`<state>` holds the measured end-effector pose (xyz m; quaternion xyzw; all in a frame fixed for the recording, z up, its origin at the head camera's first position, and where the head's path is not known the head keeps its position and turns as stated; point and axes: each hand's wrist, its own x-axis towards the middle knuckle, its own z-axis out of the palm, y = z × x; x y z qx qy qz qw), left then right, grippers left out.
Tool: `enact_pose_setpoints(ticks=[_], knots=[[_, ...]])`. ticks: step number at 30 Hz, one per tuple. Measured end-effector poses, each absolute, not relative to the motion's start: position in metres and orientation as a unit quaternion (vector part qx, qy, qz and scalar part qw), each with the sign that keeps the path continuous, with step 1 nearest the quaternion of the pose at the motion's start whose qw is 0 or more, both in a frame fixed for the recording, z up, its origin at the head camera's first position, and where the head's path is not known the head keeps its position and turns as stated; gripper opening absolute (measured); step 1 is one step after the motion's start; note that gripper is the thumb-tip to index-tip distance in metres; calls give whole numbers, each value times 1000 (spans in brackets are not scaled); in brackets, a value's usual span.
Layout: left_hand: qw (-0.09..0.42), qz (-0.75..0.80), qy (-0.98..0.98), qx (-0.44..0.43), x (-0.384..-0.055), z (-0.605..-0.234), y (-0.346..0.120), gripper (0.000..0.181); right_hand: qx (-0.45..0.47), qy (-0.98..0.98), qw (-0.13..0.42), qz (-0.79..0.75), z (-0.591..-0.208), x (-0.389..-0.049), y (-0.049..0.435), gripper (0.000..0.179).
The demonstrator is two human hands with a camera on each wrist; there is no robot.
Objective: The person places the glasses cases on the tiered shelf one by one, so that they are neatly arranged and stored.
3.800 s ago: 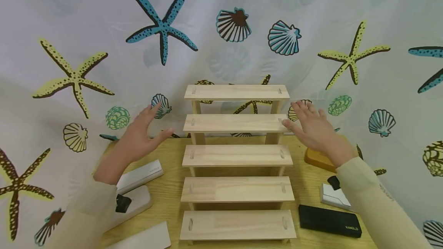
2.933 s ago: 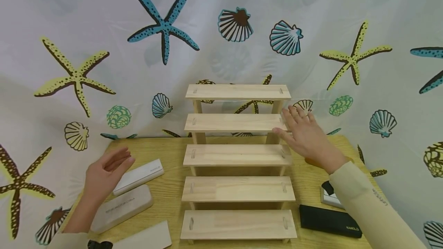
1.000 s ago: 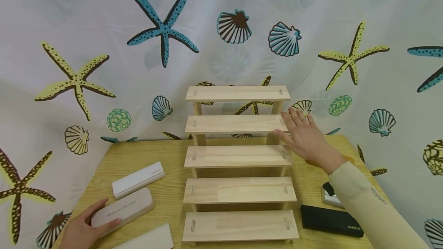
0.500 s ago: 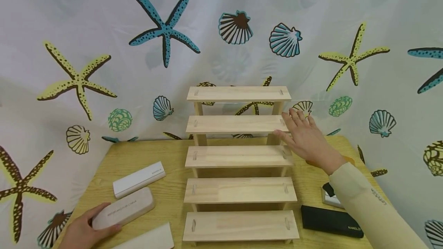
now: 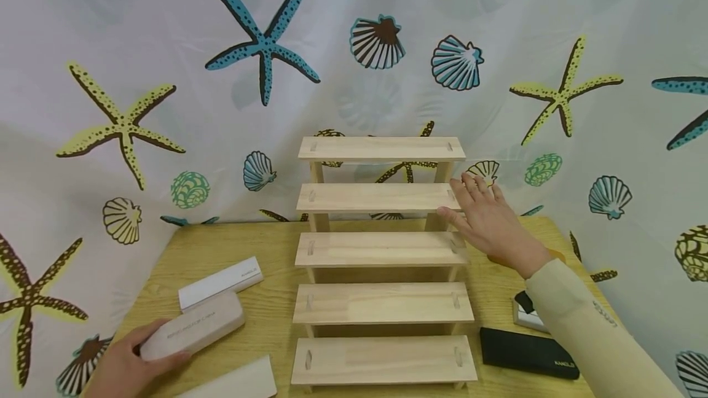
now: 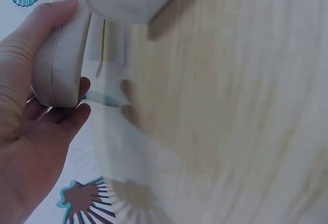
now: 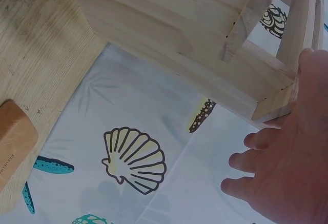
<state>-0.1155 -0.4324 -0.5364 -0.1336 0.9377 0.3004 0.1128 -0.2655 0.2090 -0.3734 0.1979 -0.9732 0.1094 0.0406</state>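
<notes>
Gripping a pale glasses case [image 5: 207, 318] by its left end in the left hand [image 5: 128, 361], with thumb and fingers on opposite sides. Just in front of a white case [image 5: 221, 281], left of the wooden step shelf [image 5: 381, 361]. Holding out the right hand [image 5: 492, 223], with straight fingers, by the second step [image 5: 376, 196] from the top. Cannot tell if touching.

Soft, even light fills the head view, while the tabletop [image 6: 230, 65] looks blurred in the left wrist view.
</notes>
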Motion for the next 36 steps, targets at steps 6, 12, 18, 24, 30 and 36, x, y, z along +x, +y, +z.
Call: enact_pose_setpoints(ticks=[6, 12, 18, 24, 30, 36], knots=[[84, 289, 944, -137, -119, -513, -421, 116, 196, -974, 39, 111, -373, -265, 208, 84], [19, 292, 949, -116, -121, -481, -408, 108, 197, -974, 42, 105, -373, -265, 208, 82], [-30, 319, 943, -88, -127, -448, -396, 102, 195, -976, 43, 92, -372, -265, 207, 80], [-83, 327, 940, -41, -136, -422, -387, 92, 196, -976, 47, 89, -373, -266, 207, 79], [-109, 347, 931, -4, -149, -395, -375, 87, 198, -975, 49, 86, -372, -266, 207, 78], [-115, 341, 932, 35, -164, -367, -359, 85, 198, -976, 48, 84, -372, -267, 207, 78]])
